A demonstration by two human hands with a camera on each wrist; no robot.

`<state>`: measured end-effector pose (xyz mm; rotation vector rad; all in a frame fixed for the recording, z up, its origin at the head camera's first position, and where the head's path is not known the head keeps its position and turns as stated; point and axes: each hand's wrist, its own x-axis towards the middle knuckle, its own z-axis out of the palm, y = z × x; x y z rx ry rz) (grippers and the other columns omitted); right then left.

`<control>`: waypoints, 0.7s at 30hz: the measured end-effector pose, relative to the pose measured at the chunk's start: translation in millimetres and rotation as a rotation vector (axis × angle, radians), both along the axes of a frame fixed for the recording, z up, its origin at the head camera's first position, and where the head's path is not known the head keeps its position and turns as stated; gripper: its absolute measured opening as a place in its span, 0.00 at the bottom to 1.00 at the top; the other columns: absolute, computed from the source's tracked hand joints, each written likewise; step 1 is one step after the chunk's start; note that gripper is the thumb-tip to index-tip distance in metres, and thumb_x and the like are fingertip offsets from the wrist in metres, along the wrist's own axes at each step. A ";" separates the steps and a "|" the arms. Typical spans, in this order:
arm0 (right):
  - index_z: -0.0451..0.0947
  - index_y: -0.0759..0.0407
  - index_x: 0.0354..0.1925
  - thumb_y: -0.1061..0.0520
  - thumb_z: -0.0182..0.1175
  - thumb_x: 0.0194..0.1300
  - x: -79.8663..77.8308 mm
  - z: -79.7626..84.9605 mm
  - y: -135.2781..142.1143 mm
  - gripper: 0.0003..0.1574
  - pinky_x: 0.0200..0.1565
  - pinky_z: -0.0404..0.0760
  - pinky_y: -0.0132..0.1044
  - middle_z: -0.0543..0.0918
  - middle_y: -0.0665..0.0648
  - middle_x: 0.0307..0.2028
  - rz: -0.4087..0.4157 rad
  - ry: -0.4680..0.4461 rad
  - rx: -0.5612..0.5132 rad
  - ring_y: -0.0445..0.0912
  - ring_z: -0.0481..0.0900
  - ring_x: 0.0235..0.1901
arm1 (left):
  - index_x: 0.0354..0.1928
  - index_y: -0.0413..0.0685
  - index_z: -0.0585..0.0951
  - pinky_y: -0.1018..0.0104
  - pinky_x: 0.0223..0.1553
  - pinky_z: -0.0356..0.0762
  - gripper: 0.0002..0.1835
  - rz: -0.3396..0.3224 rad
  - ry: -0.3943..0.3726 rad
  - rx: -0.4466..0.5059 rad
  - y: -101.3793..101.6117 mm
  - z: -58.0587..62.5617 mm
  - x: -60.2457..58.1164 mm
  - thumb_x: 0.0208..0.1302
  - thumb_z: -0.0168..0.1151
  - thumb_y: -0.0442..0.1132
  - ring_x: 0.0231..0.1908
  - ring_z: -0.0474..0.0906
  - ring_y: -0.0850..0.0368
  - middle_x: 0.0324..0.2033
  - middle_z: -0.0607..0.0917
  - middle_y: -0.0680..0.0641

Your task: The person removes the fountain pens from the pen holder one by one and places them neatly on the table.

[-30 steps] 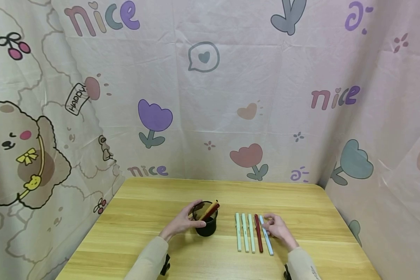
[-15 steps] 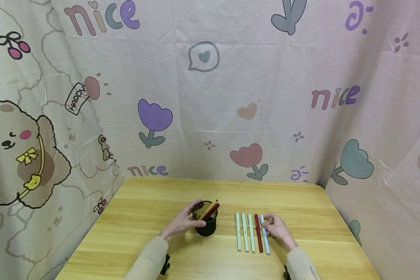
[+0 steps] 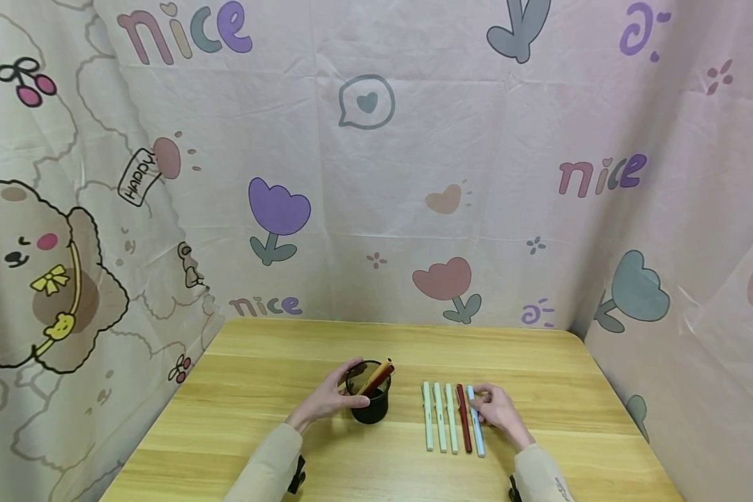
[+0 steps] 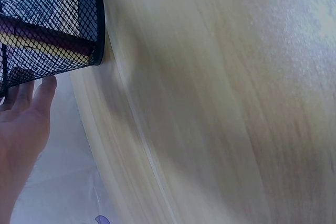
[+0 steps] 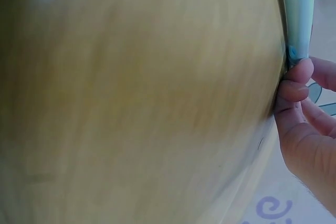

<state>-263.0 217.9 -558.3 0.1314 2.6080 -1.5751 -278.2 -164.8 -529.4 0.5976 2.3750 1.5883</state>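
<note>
In the head view my left hand holds a black mesh pen cup, thumb at the near side and fingers behind it. The cup stands upright on the table, with a yellow pen and a dark red pen leaning in it. My right hand pinches a light blue pen near its far end; the right wrist view shows the thumb and a finger at that pen. Left of it lie a dark red pen and three light green pens, side by side.
The wooden table reaches back to a printed curtain, which also hangs along both sides. A strip of bare tabletop separates the cup from the pen row.
The near end of the light blue pen has swung left, bringing it closer to the dark red pen and more in line with the row. My left hand and the cup have stayed put.
</note>
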 end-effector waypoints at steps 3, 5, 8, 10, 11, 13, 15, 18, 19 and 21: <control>0.71 0.76 0.59 0.67 0.59 0.67 0.8 0.3 0.1 0.24 0.22 0.73 0.30 0.79 0.59 0.30 -0.001 0.000 0.012 0.45 0.76 0.22 | 0.78 0.49 0.57 0.36 0.69 0.69 0.50 -0.003 0.005 -0.001 0.2 0.4 0.1 0.59 0.75 0.48 0.74 0.56 0.30 0.77 0.58 0.34; 0.71 0.76 0.59 0.67 0.59 0.67 1.0 0.5 0.1 0.24 0.22 0.73 0.30 0.79 0.59 0.30 0.000 0.000 0.014 0.45 0.76 0.23 | 0.78 0.49 0.57 0.36 0.69 0.68 0.50 -0.005 0.004 -0.001 0.3 0.3 0.3 0.58 0.75 0.48 0.74 0.56 0.30 0.77 0.57 0.35; 0.72 0.76 0.59 0.67 0.60 0.67 1.0 0.2 0.1 0.24 0.22 0.73 0.30 0.79 0.59 0.30 -0.002 0.002 0.015 0.45 0.76 0.23 | 0.78 0.50 0.57 0.35 0.70 0.68 0.50 -0.005 0.001 0.003 0.4 0.0 0.3 0.59 0.75 0.48 0.74 0.55 0.30 0.77 0.57 0.35; 0.72 0.75 0.59 0.67 0.60 0.67 0.8 0.1 0.1 0.24 0.22 0.73 0.30 0.79 0.59 0.30 -0.002 0.005 0.015 0.45 0.76 0.23 | 0.78 0.50 0.57 0.36 0.69 0.68 0.50 -0.002 -0.003 0.003 0.5 0.2 0.6 0.59 0.74 0.48 0.74 0.56 0.30 0.77 0.57 0.35; 0.72 0.75 0.59 0.67 0.60 0.67 0.6 -0.2 0.2 0.24 0.22 0.73 0.30 0.79 0.59 0.30 -0.002 0.005 0.014 0.45 0.76 0.23 | 0.78 0.50 0.57 0.35 0.69 0.68 0.50 -0.002 -0.001 0.004 0.6 0.3 0.6 0.59 0.74 0.48 0.74 0.56 0.30 0.77 0.56 0.35; 0.72 0.75 0.59 0.67 0.60 0.67 0.5 -0.4 0.3 0.24 0.22 0.73 0.30 0.79 0.59 0.30 -0.002 0.006 0.017 0.45 0.76 0.22 | 0.78 0.49 0.57 0.35 0.70 0.67 0.50 -0.002 -0.001 0.008 0.6 0.3 0.7 0.59 0.74 0.48 0.74 0.55 0.30 0.77 0.56 0.34; 0.72 0.75 0.59 0.67 0.60 0.67 0.2 -0.6 0.3 0.24 0.21 0.72 0.30 0.79 0.59 0.30 -0.001 0.007 0.018 0.45 0.76 0.22 | 0.78 0.49 0.57 0.35 0.70 0.67 0.50 -0.003 -0.002 0.014 0.6 0.4 0.9 0.59 0.75 0.47 0.75 0.55 0.30 0.77 0.56 0.34; 0.72 0.75 0.59 0.67 0.60 0.66 -0.2 -1.1 0.2 0.24 0.21 0.72 0.30 0.79 0.59 0.29 -0.002 0.013 0.022 0.45 0.76 0.22 | 0.78 0.49 0.58 0.36 0.71 0.66 0.50 -0.005 -0.006 0.021 0.6 0.2 0.8 0.58 0.75 0.47 0.75 0.55 0.30 0.77 0.56 0.34; 0.72 0.75 0.59 0.67 0.60 0.66 -0.4 -1.4 0.3 0.24 0.21 0.72 0.29 0.79 0.59 0.29 -0.002 0.014 0.022 0.45 0.76 0.22 | 0.78 0.49 0.57 0.36 0.71 0.66 0.50 -0.005 -0.007 0.022 0.5 0.3 1.0 0.59 0.75 0.47 0.75 0.55 0.30 0.77 0.57 0.34; 0.72 0.75 0.59 0.67 0.60 0.66 -0.8 -1.8 0.5 0.24 0.21 0.72 0.29 0.79 0.59 0.29 0.000 0.016 0.022 0.45 0.76 0.21 | 0.78 0.50 0.58 0.36 0.71 0.66 0.50 -0.001 -0.015 0.024 0.6 0.7 1.2 0.58 0.75 0.47 0.75 0.55 0.31 0.77 0.57 0.35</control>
